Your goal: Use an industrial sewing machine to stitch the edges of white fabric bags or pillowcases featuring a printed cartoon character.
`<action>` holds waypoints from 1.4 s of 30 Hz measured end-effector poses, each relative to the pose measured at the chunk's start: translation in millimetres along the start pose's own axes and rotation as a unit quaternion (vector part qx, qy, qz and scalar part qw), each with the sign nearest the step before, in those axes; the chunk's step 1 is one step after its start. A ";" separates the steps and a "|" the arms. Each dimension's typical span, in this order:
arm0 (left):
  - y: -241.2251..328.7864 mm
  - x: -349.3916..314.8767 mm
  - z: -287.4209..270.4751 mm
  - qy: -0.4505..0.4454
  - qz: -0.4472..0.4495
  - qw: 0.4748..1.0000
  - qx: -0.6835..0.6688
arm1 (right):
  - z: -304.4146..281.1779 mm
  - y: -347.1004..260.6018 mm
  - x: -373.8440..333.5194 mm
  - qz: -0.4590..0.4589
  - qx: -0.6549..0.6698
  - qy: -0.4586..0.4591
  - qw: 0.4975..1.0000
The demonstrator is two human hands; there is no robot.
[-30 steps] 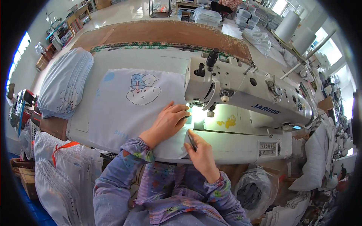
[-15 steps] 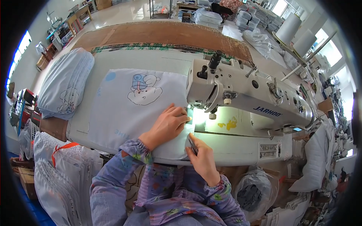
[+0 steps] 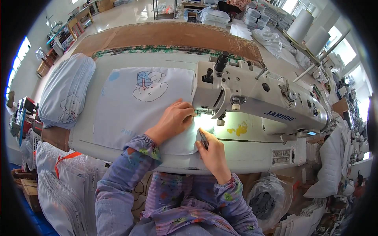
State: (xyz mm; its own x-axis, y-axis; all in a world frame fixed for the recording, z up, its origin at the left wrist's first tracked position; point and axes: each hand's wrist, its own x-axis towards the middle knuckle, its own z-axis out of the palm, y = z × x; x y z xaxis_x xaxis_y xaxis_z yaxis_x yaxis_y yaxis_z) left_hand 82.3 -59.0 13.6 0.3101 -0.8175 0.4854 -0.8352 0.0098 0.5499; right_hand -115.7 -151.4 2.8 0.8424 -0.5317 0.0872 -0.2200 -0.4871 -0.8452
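Observation:
A white fabric piece [image 3: 122,114] printed with a cartoon animal and blue marks lies flat on the sewing machine table. Its right edge runs up to the presser foot of the sewing machine [image 3: 252,100], under a bright lamp. My left hand [image 3: 173,120] rests on the fabric with bent fingers closed at its edge, just left of the needle area. Closed around a small dark tool that looks like thread snips [image 3: 203,140], my right hand [image 3: 214,151] is at the fabric's lower right edge. The needle tip and my left fingertips are hard to make out.
A stack of similar printed pieces [image 3: 67,90] sits left on the table. More white pieces [image 3: 59,188] hang below, tied with a red strip. Thread cones [image 3: 300,26] stand at the far right. A plastic-lined bin [image 3: 265,202] is below the table's right front.
The fabric has slid away from me, toward the far side, along the presser foot. Both hands have moved slightly the same way, the right one still holding the dark tool.

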 end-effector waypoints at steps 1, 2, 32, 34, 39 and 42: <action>-1.8 2.7 -0.4 0.000 -0.001 1.000 -0.001 | 1.0 1.5 2.0 -0.043 -0.019 0.020 0.999; -3.8 5.6 -0.3 -0.013 -0.019 1.000 -0.001 | 1.0 2.3 3.0 -0.086 -0.039 0.040 0.995; 25.6 -114.6 -95.1 -0.123 -0.208 0.886 0.395 | -63.9 24.2 -141.0 0.236 0.152 -0.099 0.954; 44.2 -100.5 -86.0 -0.085 -0.190 0.902 0.379 | -90.7 39.3 -143.3 0.201 0.178 -0.023 0.963; 46.8 -36.0 -16.1 -0.029 -0.018 0.985 0.171 | -105.9 25.6 -145.7 0.190 0.185 -0.090 0.960; 35.1 -26.5 1.2 -0.042 -0.037 0.991 0.125 | -97.4 24.7 -160.6 0.204 0.196 -0.085 0.955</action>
State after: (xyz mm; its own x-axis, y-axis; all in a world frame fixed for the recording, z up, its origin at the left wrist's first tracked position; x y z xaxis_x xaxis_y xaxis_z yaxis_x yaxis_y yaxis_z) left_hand 44.3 -37.6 19.2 0.3441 -0.8559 0.3860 -0.9012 -0.1857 0.3916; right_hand -304.4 -145.6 19.3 0.8009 -0.4859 -0.3499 -0.3737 0.0509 -0.9262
